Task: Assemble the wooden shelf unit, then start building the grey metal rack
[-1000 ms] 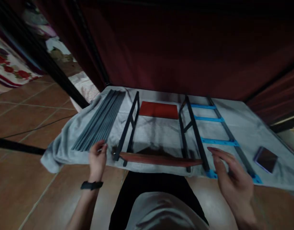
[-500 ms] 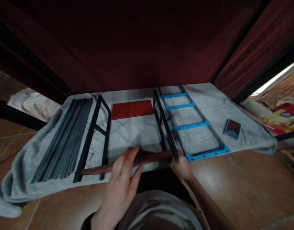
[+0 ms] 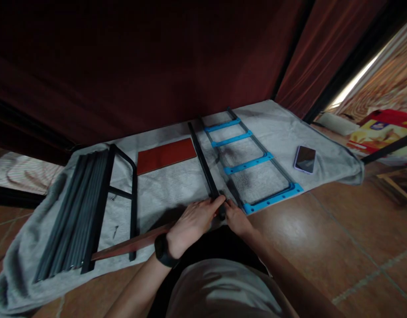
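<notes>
At the near end of the right black metal frame (image 3: 206,170), my two hands meet. My left hand (image 3: 194,224) lies over the end of a reddish-brown board (image 3: 133,244), its fingers closed around the frame's near corner. From the other side my right hand (image 3: 237,217) grips that same corner; its fingertips are partly hidden. The board runs left to the foot of the left black metal frame (image 3: 134,207). Behind it a second orange-red board (image 3: 166,155) lies flat on the grey blanket (image 3: 170,190). A small screw (image 3: 115,231) rests inside the left frame.
Several dark grey tubes (image 3: 70,216) lie side by side on the left. To the right are dark frames with blue crosspieces (image 3: 249,164) and a phone (image 3: 305,159). Dark red curtains (image 3: 157,66) hang behind. A red and yellow package (image 3: 378,137) stands at far right.
My left hand has moved right along the board to the frame's corner, beside my right hand. The right frame now stands more edge-on. The view has turned slightly.
</notes>
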Motion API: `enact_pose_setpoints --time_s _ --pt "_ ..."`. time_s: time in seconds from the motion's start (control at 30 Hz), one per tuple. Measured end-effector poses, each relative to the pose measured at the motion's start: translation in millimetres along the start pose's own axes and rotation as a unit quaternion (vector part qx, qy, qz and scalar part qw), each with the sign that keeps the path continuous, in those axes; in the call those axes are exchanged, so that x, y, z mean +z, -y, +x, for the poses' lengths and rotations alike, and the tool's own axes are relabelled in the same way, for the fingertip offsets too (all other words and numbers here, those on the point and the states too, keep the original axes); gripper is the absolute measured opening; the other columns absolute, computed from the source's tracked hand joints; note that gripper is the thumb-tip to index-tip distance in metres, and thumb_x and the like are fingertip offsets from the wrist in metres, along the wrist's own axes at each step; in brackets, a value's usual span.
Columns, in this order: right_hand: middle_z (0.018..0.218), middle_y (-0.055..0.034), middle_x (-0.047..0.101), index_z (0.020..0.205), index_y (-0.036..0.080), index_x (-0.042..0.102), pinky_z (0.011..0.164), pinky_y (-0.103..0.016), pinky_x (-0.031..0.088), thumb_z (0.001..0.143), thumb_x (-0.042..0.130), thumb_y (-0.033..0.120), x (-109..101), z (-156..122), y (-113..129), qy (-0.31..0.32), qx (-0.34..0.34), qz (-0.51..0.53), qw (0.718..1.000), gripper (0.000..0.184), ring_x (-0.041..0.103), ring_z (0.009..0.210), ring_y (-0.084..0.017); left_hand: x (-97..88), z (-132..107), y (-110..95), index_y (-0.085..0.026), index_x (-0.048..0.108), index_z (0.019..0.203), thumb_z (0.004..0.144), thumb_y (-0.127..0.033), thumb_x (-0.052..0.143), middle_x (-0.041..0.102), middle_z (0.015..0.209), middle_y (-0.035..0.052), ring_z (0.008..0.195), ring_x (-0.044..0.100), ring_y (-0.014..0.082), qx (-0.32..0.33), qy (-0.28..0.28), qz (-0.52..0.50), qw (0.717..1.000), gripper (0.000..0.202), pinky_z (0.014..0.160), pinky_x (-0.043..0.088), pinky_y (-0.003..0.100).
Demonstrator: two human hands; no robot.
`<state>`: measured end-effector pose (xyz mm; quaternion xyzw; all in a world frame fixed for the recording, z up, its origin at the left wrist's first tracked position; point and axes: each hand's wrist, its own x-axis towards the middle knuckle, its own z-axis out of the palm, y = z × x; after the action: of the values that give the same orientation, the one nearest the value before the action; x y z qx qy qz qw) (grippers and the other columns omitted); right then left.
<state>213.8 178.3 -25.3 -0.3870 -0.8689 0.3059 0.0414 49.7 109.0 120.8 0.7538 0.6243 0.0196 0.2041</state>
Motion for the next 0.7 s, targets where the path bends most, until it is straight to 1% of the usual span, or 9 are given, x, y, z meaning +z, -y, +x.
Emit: enact_pose_setpoints --time_s 0.07,0.13,0.27,0.37,0.47,0.5,0.57,0.63,0.7 --pt "0.117 -0.0155 0.063 0.123 0.013 0.057 0.095 -0.034 0.049 0.088 0.037 0.001 -3 1 -2 0.01 -0.004 -0.004 1.0 0.043 0.063 0.105 -0.021 -1.9 3 0 -0.028 0.048 0.137 0.095 -0.014 0.046 0.069 0.1 0.0046 0.091 0.069 0.0218 0.007 0.006 -0.01 1.0 0.045 0.077 0.048 0.03" --pt "0.114 -0.0152 0.064 0.115 0.014 0.06 0.092 -0.033 0.049 0.09 0.039 0.003 -7 2 -4 0.015 -0.011 0.016 1.0 0.035 0.064 0.101 -0.022 -3.3 5 1 -0.028 0.048 0.135 0.094 -0.014 0.046 0.07 0.096 0.0039 0.089 0.069 0.0215 0.007 0.003 -0.021 1.0 0.043 0.075 0.047 0.029" --pt "0.098 -0.0085 0.069 0.097 0.016 0.065 0.088 -0.029 0.049 0.089 0.048 0.007 -13 4 -9 0.014 -0.012 0.144 0.989 0.02 0.066 0.094 -0.019 -7.4 5 3 -0.028 0.051 0.128 0.093 -0.014 0.046 0.069 0.087 0.0016 0.082 0.069 0.0201 -0.006 0.001 -0.065 0.998 0.037 0.066 0.043 0.025" --pt "0.081 -0.0019 0.068 0.093 0.018 0.065 0.075 -0.025 0.051 0.088 0.051 0.008 -10 4 -13 0.015 0.028 0.273 0.961 0.018 0.066 0.075 -0.015 -10.0 4 5 -0.028 0.051 0.125 0.093 -0.015 0.046 0.068 0.085 0.001 0.078 0.068 0.0189 -0.011 0.003 -0.089 0.996 0.036 0.062 0.041 0.024" --pt "0.078 0.0004 0.066 0.092 0.019 0.063 0.067 -0.024 0.051 0.089 0.052 0.013 1 3 -16 0.001 0.056 0.36 0.931 0.013 0.064 0.068 -0.013 -10.1 3 7 -0.029 0.051 0.129 0.092 -0.018 0.049 0.069 0.089 0.0021 0.08 0.068 0.0193 -0.016 -0.003 -0.098 0.995 0.038 0.061 0.041 0.024" --pt "0.078 0.0004 0.065 0.092 0.019 0.063 0.067 -0.024 0.051 0.089 0.052 0.014 4 2 -17 -0.003 0.058 0.365 0.929 0.012 0.064 0.068 -0.013 -9.8 3 8 -0.029 0.05 0.13 0.092 -0.019 0.05 0.069 0.09 0.0025 0.08 0.068 0.0194 -0.017 -0.005 -0.1 0.995 0.039 0.061 0.041 0.024" --pt "0.077 -0.0005 0.066 0.092 0.019 0.063 0.069 -0.025 0.051 0.091 0.05 0.015 9 2 -17 -0.007 0.056 0.332 0.942 0.013 0.065 0.07 -0.014 -9.3 2 9 -0.029 0.051 0.13 0.092 -0.02 0.051 0.07 0.094 0.0031 0.083 0.068 0.0195 -0.015 -0.006 -0.109 0.994 0.039 0.062 0.042 0.024" --pt "0.083 -0.0038 0.069 0.093 0.018 0.062 0.074 -0.026 0.05 0.094 0.047 0.015 11 1 -14 -0.016 0.05 0.259 0.964 0.015 0.067 0.08 -0.017 -9.2 2 9 -0.03 0.053 0.128 0.092 -0.021 0.051 0.07 0.096 0.0034 0.085 0.069 0.0194 -0.014 -0.004 -0.12 0.993 0.037 0.063 0.043 0.023" --pt "0.095 -0.0097 0.071 0.097 0.017 0.062 0.082 -0.03 0.049 0.097 0.044 0.016 11 1 -9 -0.026 0.042 0.181 0.982 0.018 0.067 0.092 -0.02 -9.5 2 9 -0.03 0.054 0.126 0.092 -0.021 0.051 0.07 0.097 0.0032 0.086 0.069 0.0191 -0.016 0.0 -0.131 0.991 0.035 0.064 0.044 0.023"
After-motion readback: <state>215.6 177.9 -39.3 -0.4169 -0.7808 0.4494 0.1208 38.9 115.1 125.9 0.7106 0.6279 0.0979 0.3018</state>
